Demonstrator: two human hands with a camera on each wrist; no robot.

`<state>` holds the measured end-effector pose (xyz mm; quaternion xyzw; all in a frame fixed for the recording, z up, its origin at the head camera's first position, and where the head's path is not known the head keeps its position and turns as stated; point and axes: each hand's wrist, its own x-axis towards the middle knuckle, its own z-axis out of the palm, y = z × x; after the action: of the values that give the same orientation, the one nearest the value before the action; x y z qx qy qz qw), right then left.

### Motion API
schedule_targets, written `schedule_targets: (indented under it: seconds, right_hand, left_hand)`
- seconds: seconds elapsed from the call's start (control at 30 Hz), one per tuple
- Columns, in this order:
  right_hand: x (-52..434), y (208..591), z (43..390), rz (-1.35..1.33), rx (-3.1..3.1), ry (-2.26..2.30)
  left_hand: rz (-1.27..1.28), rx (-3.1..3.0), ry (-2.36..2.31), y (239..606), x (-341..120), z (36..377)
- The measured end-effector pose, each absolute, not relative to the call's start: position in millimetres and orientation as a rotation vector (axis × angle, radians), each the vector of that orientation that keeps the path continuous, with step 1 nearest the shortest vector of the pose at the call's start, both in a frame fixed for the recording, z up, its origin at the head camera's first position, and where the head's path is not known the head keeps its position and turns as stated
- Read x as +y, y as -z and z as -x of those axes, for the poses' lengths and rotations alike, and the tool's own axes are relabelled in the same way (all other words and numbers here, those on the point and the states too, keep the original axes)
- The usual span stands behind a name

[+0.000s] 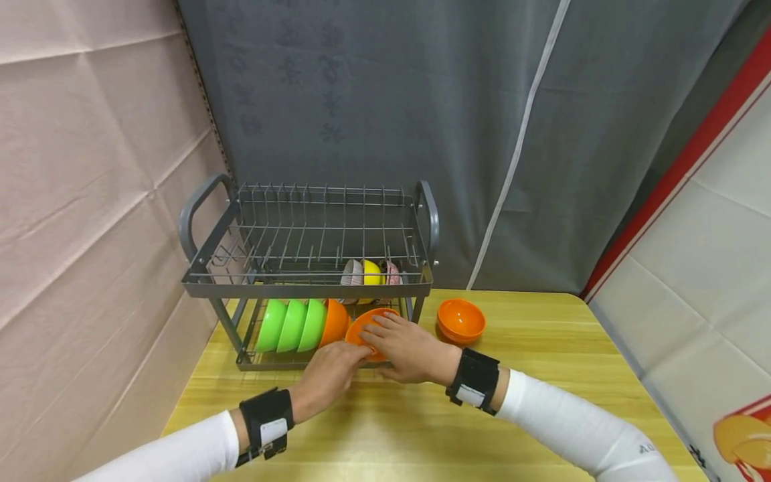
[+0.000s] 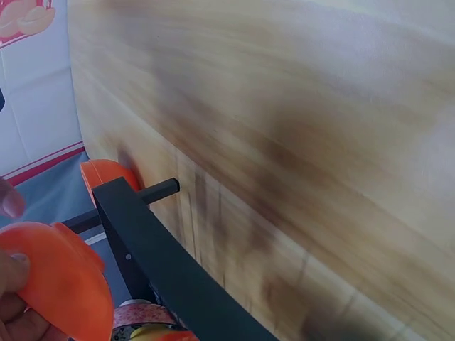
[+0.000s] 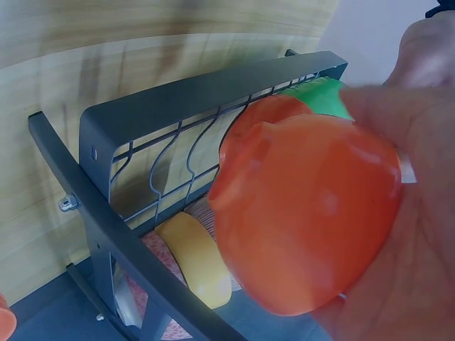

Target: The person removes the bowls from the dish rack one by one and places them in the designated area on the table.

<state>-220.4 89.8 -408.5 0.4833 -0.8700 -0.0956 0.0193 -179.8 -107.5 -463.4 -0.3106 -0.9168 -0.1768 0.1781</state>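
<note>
Both hands are on an orange bowl (image 1: 360,327), which is tilted at the front of the dish rack's lower tier. The left hand (image 1: 332,376) pinches its near left edge, with the thumb on the orange wall in the left wrist view. From the right, the right hand (image 1: 415,349) grips the bowl with its fingers laid over the rim. In the right wrist view the bowl's rounded outside (image 3: 306,213) faces the camera. Just left of it, another orange bowl (image 1: 334,323) stands on edge beside a row of green bowls (image 1: 272,325).
The two-tier grey dish rack (image 1: 307,291) has its upper tier above the hands. Behind the held bowl sit a yellow bowl (image 1: 371,272), a whitish ribbed one (image 1: 352,273) and a pink patterned one (image 1: 392,273). More orange, a bowl (image 1: 460,320) rests on the wooden table (image 1: 530,348) right of the rack.
</note>
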Motion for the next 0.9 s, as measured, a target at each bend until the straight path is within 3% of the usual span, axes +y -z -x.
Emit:
schedule_targets:
  seconds: [0.9]
  right_hand:
    - [92.9,421.9,218.1,-1.522,-2.602,0.171]
  left_hand:
    - [1.046,-2.542,0.292,449.5,-113.6,178.8]
